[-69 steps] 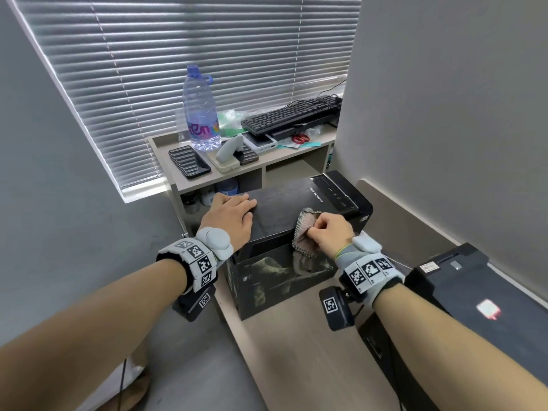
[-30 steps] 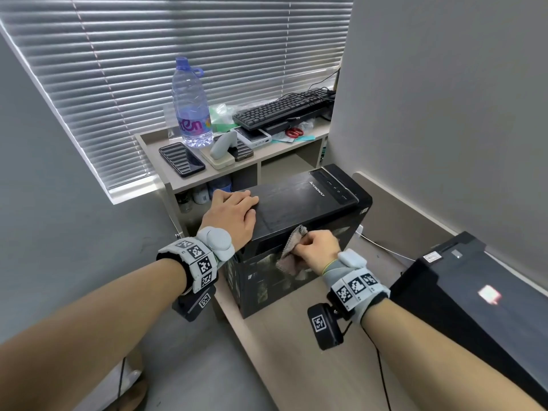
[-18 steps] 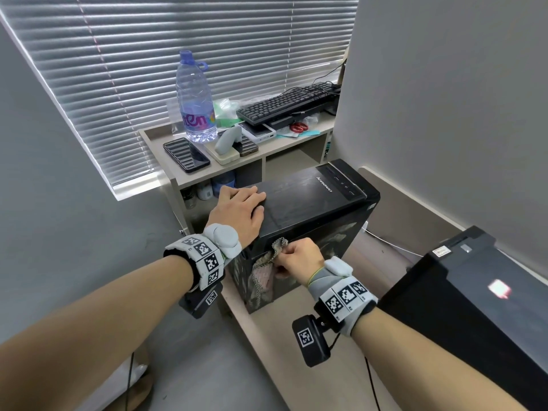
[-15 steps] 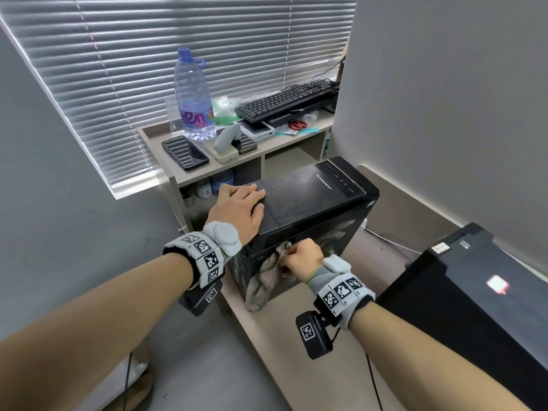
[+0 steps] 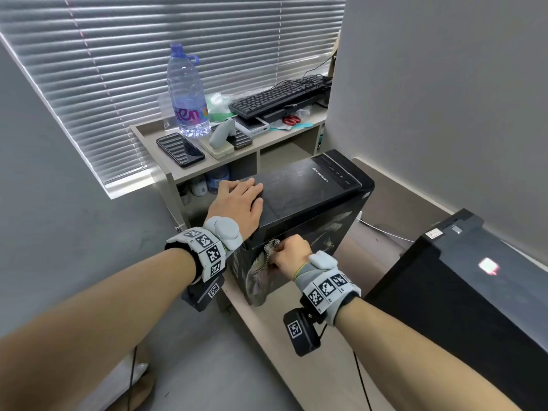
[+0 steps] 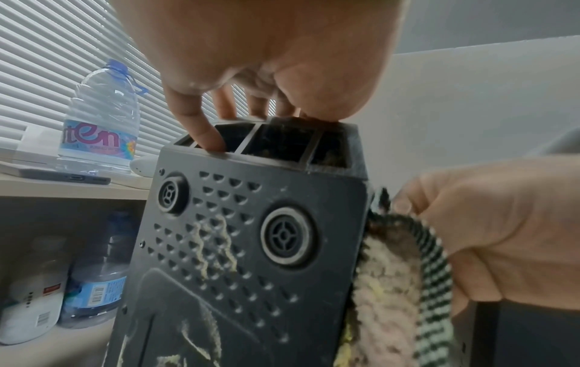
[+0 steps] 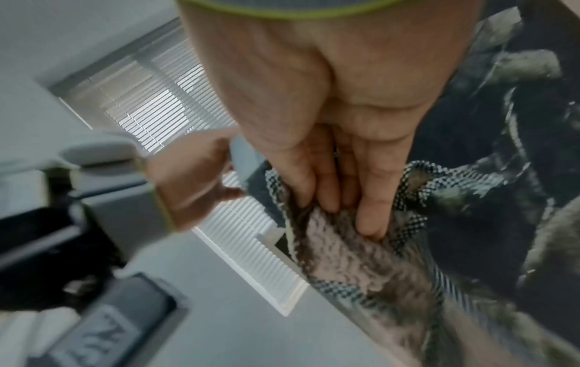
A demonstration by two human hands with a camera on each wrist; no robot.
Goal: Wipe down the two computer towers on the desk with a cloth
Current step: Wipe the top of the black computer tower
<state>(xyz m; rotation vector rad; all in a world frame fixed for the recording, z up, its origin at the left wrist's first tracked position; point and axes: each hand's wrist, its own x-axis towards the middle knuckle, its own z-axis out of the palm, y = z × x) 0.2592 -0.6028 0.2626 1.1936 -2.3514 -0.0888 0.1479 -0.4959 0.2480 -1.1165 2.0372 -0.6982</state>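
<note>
Desk (image 5: 311,366), tower (image 5: 299,197); only left-wrist view: dusty vented panel (image 6: 238,248).

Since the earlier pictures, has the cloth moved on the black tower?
Yes. The cloth went from the black tower's top edge down its side, towards the near end.

Two black computer towers stand on the worktop (image 5: 296,336): one far tower (image 5: 308,200) and one near tower (image 5: 462,295) at the right. One cloth (image 5: 261,271) hangs against the far tower's side. Two hands are in view, one left hand (image 5: 237,203) and one right hand (image 5: 292,253). On the shelf (image 5: 213,164) beyond sit one large water bottle (image 5: 186,93), one keyboard (image 5: 278,96), one dark phone (image 5: 180,149) and one pair of red-handled scissors (image 5: 292,120). Below the shelf top stand at least two smaller bottles (image 6: 91,278).
</note>
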